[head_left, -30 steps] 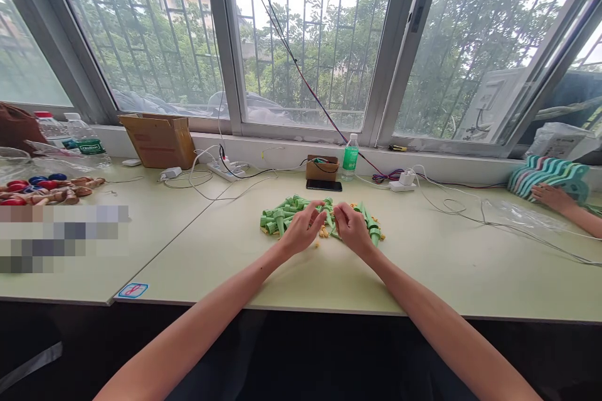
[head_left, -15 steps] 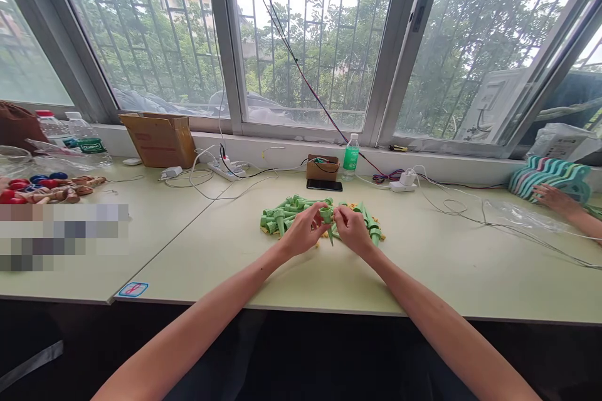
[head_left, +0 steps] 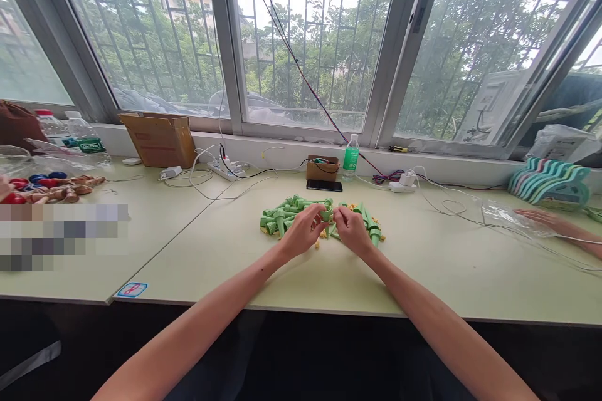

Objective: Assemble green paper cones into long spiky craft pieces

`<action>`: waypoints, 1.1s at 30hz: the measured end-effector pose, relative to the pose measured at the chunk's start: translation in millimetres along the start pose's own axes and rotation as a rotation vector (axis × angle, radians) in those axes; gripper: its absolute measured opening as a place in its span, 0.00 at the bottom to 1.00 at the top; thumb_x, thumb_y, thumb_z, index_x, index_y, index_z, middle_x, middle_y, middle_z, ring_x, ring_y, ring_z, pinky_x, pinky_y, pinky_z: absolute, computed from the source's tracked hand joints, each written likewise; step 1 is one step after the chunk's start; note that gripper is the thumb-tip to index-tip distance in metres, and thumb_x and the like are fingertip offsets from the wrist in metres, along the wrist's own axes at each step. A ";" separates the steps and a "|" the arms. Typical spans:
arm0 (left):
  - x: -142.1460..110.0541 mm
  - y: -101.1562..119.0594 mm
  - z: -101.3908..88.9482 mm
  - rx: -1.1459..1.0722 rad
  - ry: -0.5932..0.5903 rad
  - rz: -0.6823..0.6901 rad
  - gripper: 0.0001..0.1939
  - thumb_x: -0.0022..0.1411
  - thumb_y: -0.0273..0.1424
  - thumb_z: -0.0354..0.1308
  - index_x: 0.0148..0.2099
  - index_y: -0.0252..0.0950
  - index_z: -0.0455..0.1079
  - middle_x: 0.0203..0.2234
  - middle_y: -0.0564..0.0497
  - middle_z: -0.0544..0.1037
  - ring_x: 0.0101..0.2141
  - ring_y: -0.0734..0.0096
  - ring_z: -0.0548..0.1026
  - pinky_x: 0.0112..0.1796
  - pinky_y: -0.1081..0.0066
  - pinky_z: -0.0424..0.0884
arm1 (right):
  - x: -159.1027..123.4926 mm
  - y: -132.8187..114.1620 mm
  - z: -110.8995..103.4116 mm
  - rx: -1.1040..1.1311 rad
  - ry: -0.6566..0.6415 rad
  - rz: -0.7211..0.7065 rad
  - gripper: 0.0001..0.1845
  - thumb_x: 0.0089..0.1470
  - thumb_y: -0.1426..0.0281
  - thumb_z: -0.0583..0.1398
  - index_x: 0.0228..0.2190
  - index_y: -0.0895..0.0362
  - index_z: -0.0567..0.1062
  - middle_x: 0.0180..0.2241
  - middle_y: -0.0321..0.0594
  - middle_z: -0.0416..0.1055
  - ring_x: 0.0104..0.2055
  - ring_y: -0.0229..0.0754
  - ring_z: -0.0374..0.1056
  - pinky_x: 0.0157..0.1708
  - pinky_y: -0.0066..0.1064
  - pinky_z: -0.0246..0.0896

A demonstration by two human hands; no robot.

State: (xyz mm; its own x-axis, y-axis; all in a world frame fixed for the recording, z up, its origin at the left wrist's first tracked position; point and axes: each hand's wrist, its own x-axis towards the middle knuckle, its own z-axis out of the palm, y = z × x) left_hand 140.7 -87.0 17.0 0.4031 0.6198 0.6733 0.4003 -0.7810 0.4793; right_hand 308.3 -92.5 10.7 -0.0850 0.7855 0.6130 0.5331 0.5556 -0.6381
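Between our two hands, low over the table (head_left: 211, 257), sits one green piece (head_left: 325, 215), cup-shaped where it shows. Our left hand (head_left: 303, 230) pinches it between thumb and fingers, the fingers curved round it. Our right hand (head_left: 352, 229) is at its rim, fingertips bunched; whether they touch the piece or pinch something small, we cannot tell.

Step in hand, as we read it: close two-handed work on a single piece, the left steadying, the right busy at the rim. Next move, in our judgement, calls for a firm left pinch, with the right fingertips lined up on the rim and pressing lightly; a slack hold could let the piece tip.

Around this: a heap of green pieces (head_left: 278, 218) beside and beyond our left hand, jumbled, at least one tapering to a point. More green cones (head_left: 375, 232) lie by our right hand. Small yellow bits (head_left: 316, 244) are strewn at the foot of both lots.

Farther out: a dark phone (head_left: 324, 186) lies flat before a small open carton (head_left: 316, 170), with a green-labelled bottle (head_left: 350, 158) just to its right. Well to our right, a co-worker's hand (head_left: 540, 220) is at some clear plastic film (head_left: 501, 214), near a row of teal shapes (head_left: 550, 185). Far left, red and blue balls (head_left: 51, 185) among wooden parts (head_left: 81, 190).
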 end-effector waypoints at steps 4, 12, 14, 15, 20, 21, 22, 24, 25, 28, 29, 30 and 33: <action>-0.4 -3.1 0.4 -0.001 -0.004 0.010 0.05 0.63 0.30 0.55 0.42 0.37 0.64 0.34 0.50 0.70 0.30 0.73 0.71 0.32 0.72 0.70 | 0.2 -0.9 -0.3 -0.008 -0.012 -0.004 0.19 0.63 0.60 0.48 0.21 0.54 0.56 0.17 0.30 0.53 0.19 0.35 0.50 0.22 0.28 0.44; 0.3 -4.4 -1.0 -0.006 -0.026 0.044 0.03 0.64 0.30 0.54 0.39 0.36 0.64 0.32 0.51 0.67 0.29 0.74 0.69 0.32 0.72 0.69 | 1.4 -2.2 -0.5 -0.018 -0.051 0.000 0.21 0.63 0.61 0.46 0.20 0.54 0.56 0.17 0.31 0.56 0.20 0.36 0.52 0.24 0.29 0.45; 0.0 -4.0 -1.2 0.001 -0.019 0.046 0.03 0.64 0.30 0.54 0.39 0.36 0.64 0.32 0.51 0.67 0.28 0.74 0.69 0.31 0.72 0.69 | 1.4 -2.4 -0.6 -0.011 -0.059 0.007 0.21 0.64 0.61 0.46 0.20 0.54 0.57 0.17 0.32 0.56 0.20 0.37 0.53 0.24 0.29 0.45; -0.2 -3.4 -1.4 0.004 -0.016 0.045 0.03 0.64 0.30 0.54 0.38 0.36 0.64 0.32 0.51 0.68 0.28 0.75 0.69 0.31 0.72 0.69 | 1.3 -2.6 -0.7 -0.009 -0.061 0.008 0.21 0.64 0.60 0.46 0.20 0.54 0.56 0.17 0.32 0.56 0.20 0.37 0.52 0.24 0.30 0.45; 0.1 3.8 -2.6 -0.026 0.018 0.036 0.05 0.64 0.32 0.54 0.42 0.37 0.64 0.34 0.51 0.69 0.28 0.75 0.70 0.31 0.73 0.70 | 0.5 -5.0 -1.5 0.015 -0.049 -0.003 0.22 0.64 0.60 0.46 0.20 0.54 0.56 0.17 0.32 0.56 0.20 0.37 0.52 0.24 0.30 0.46; 0.4 5.7 -2.8 -0.034 0.035 0.021 0.08 0.63 0.33 0.55 0.44 0.38 0.63 0.33 0.51 0.70 0.28 0.75 0.71 0.30 0.73 0.70 | 0.3 -5.9 -1.9 0.022 -0.043 -0.003 0.22 0.64 0.60 0.45 0.20 0.54 0.56 0.17 0.32 0.56 0.20 0.37 0.53 0.23 0.30 0.46; 0.8 7.5 -3.1 -0.048 0.045 0.003 0.12 0.63 0.34 0.56 0.47 0.38 0.61 0.31 0.52 0.70 0.27 0.75 0.71 0.30 0.74 0.70 | 0.0 -6.7 -2.3 0.029 -0.036 -0.002 0.22 0.64 0.59 0.45 0.20 0.54 0.56 0.17 0.32 0.56 0.20 0.37 0.53 0.23 0.30 0.46; 1.5 10.1 -3.3 -0.085 0.060 -0.025 0.17 0.63 0.37 0.56 0.51 0.39 0.58 0.33 0.53 0.70 0.26 0.76 0.71 0.29 0.74 0.70 | -0.6 -7.9 -3.1 0.043 -0.017 0.002 0.22 0.64 0.59 0.45 0.21 0.54 0.57 0.17 0.32 0.56 0.19 0.37 0.53 0.23 0.30 0.47; 1.9 10.7 -3.4 -0.105 0.067 -0.036 0.18 0.63 0.38 0.55 0.52 0.39 0.56 0.33 0.52 0.70 0.26 0.77 0.71 0.29 0.74 0.70 | -0.9 -8.2 -3.5 0.047 -0.003 0.003 0.22 0.65 0.58 0.45 0.21 0.54 0.57 0.17 0.32 0.56 0.19 0.37 0.53 0.22 0.30 0.47; 2.5 10.5 -3.7 -0.157 0.094 -0.068 0.15 0.67 0.40 0.50 0.51 0.38 0.56 0.33 0.52 0.71 0.27 0.76 0.71 0.30 0.74 0.69 | -1.7 -7.7 -4.3 0.050 0.046 0.007 0.22 0.65 0.58 0.45 0.22 0.54 0.58 0.18 0.33 0.58 0.20 0.37 0.55 0.23 0.29 0.50; 2.5 9.9 -3.9 -0.167 0.097 -0.081 0.13 0.68 0.40 0.47 0.49 0.37 0.58 0.32 0.52 0.71 0.27 0.76 0.71 0.30 0.74 0.69 | -1.9 -7.3 -4.4 0.052 0.059 0.007 0.22 0.65 0.58 0.45 0.22 0.54 0.59 0.18 0.33 0.59 0.20 0.37 0.55 0.23 0.29 0.50; 2.6 9.4 -4.1 -0.170 0.096 -0.091 0.13 0.69 0.41 0.45 0.45 0.36 0.61 0.29 0.52 0.71 0.26 0.75 0.70 0.30 0.74 0.68 | -2.0 -7.0 -4.5 0.056 0.067 0.008 0.22 0.65 0.58 0.45 0.23 0.54 0.60 0.18 0.33 0.59 0.20 0.37 0.56 0.24 0.29 0.51; 2.7 8.7 -4.8 -0.171 0.059 -0.123 0.25 0.71 0.43 0.37 0.30 0.35 0.66 0.23 0.51 0.72 0.25 0.73 0.70 0.31 0.72 0.67 | -2.4 -6.5 -4.5 0.096 0.060 0.010 0.21 0.65 0.58 0.45 0.23 0.54 0.60 0.18 0.33 0.59 0.20 0.37 0.56 0.24 0.29 0.52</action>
State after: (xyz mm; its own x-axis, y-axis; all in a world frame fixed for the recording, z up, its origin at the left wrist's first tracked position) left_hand 141.3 -92.5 25.7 0.3089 0.7096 0.6333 0.2960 -0.7045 0.6450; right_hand 308.8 -99.3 15.5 -0.0284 0.7750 0.6313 0.4508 0.5736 -0.6839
